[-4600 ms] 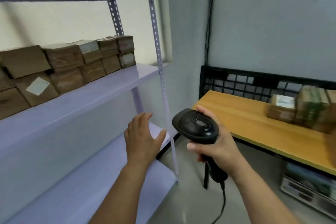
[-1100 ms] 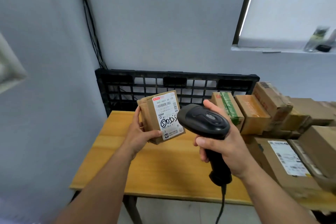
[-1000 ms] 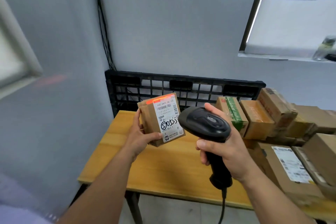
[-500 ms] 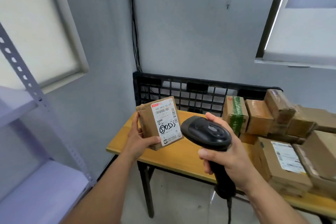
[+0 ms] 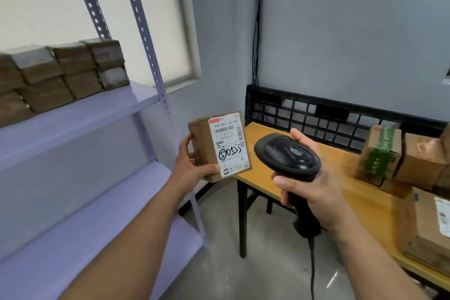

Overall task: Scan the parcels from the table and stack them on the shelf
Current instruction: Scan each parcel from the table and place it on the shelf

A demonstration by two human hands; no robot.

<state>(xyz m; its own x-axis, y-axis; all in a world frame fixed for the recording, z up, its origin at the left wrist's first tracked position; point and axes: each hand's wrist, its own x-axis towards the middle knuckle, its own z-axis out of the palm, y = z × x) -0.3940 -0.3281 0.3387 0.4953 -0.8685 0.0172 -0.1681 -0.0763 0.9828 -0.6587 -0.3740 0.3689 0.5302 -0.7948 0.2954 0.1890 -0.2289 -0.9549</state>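
Left hand: gripping labelled cardboard parcel, just left of the surface.
Right hand: wrapped round barcode scanner, above the surface.

Matt brown cardboard for the parcel, with a smooth white paper label. Black plastic with a dull sheen for the scanner. Smooth, lightly glossy yellow wood for the surface. Smooth painted metal, pale lilac, for the shelf. Shiny green tape across one cardboard box.
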